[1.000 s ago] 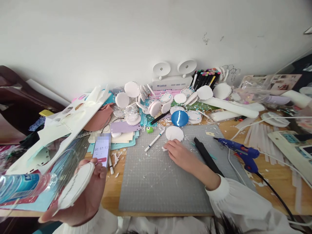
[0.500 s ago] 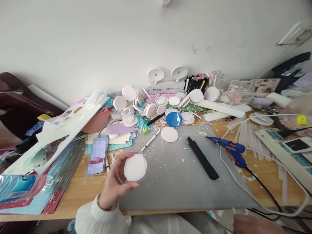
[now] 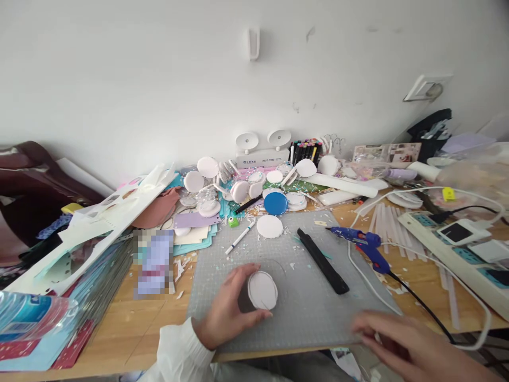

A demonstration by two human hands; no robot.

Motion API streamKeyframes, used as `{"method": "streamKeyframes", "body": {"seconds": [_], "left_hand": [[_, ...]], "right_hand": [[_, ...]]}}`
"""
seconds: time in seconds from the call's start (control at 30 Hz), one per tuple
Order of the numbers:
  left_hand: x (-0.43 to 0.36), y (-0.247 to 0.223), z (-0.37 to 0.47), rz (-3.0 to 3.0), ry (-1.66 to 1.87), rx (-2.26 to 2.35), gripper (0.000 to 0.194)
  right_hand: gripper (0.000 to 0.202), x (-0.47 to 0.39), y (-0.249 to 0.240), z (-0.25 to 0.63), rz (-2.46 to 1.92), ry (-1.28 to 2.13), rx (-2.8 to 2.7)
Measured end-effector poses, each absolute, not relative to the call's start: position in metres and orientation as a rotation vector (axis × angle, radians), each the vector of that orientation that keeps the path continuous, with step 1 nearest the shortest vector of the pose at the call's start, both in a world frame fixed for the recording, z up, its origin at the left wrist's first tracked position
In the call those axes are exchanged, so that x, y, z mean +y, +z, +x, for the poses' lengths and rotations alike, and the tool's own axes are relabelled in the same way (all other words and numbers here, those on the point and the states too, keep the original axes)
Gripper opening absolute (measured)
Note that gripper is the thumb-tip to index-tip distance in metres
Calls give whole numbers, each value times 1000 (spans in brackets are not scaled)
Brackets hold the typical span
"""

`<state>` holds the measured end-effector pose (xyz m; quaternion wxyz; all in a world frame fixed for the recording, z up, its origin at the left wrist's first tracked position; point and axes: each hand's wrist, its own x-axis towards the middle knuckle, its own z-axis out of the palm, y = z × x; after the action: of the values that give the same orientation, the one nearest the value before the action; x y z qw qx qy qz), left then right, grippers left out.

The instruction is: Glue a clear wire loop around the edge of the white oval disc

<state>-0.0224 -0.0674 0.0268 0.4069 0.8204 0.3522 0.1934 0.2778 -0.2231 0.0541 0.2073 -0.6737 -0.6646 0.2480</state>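
Observation:
My left hand is closed around the edge of a white round disc, fingers on top and thumb below, above the grey cutting mat. A thin wire loop curves out behind the disc. At the lower right, my right hand is over the mat's front corner, its fingers curled and blurred; whether they hold anything is unclear. Nearest to it on the mat lies a black cutter-like tool. Farther back are a white scalloped disc and a blue disc.
A blue hot glue gun lies right, with cables, clear glue sticks and a power strip. White discs crowd the back. On the left are a phone, sheets and a plastic bottle; a pen lies on the mat.
My left hand has moved right with the white disc, lower over the mat. My right hand has come up into view from below the table edge. The camera view has shifted.

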Motion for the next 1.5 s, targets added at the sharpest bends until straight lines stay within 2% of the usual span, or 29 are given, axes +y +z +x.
{"method": "streamKeyframes", "body": {"seconds": [0.17,0.23,0.3,0.4,0.53,0.67,0.8,0.93,1.0,1.1,1.3,1.4,1.5], "left_hand": [[-69,22,-24,2219,435,878,77],[-69,23,-26,2261,414,878,78],[-68,23,-27,2294,386,880,80],[-67,24,-27,2329,343,888,82],[-67,24,-28,2376,327,880,85],[-66,23,-29,2429,317,849,89],[-64,21,-30,2450,310,822,95],[-61,22,-40,2466,395,785,97],[-60,25,-50,2458,487,797,91],[-59,32,-68,2429,630,839,80],[-52,43,-89,2328,825,1013,47],[-42,43,-84,2334,801,1021,27],[-26,41,-71,2394,651,948,21]], "right_hand": [[16,-217,62,273,-1929,1112,-1891],[29,-226,57,275,-1878,1164,-1959],[27,-229,52,277,-1875,1077,-1985],[17,-212,46,279,-1958,772,-1912],[26,-169,28,280,-2063,120,-1799],[26,-139,6,278,-2028,-199,-1931],[30,-131,0,273,-1965,-267,-1957],[30,-134,7,271,-1965,-45,-1872],[30,-134,9,273,-1978,17,-1853],[34,-131,10,277,-1921,-102,-1869],[58,-115,16,288,-2013,-363,-2048],[58,-99,20,288,-2144,-472,-2137],[54,-81,19,285,-2219,-526,-2159]]}}
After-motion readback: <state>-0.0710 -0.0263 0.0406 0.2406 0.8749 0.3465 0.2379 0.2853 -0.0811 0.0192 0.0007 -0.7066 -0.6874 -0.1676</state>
